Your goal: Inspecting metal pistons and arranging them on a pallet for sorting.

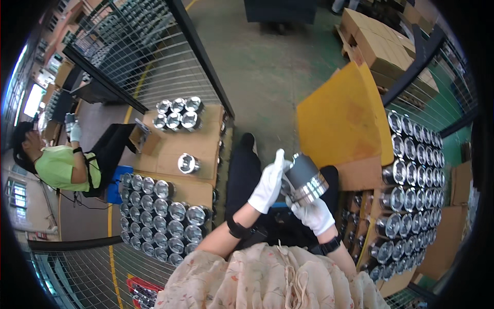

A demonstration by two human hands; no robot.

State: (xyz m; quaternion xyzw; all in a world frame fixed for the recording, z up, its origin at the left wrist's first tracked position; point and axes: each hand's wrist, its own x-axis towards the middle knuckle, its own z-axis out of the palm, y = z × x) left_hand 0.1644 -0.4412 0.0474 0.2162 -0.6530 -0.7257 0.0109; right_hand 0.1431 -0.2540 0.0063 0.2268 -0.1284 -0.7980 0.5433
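1. Bare floor [247,67] runs toward 12 o'clock, with stacked cardboard boxes [378,44] at 1 o'clock and wire mesh [139,56] at 11.
2. At 9 o'clock, a co-worker [62,165] in a lime top holds a similar metal part.
3. A cardboard sheet [159,141] at 9 o'clock bears six silver cylinders [177,113] and a single one [188,164]; packed rows [159,219] stand at 8.
4. More rows [411,185] fill 3 to 4 o'clock, beside a yellow board [339,118] at 2.
5. The dark-and-silver cylinder [309,179] is between the gloved hands above the lap, tilted, its silver ringed end toward 5 o'clock.
6. The right hand [315,215] grasps that end from 6 o'clock.
7. The left hand [269,184] is at the cylinder's 9 o'clock side, one finger pointing to 12; whether its partly hidden fingers grip, I cannot tell.
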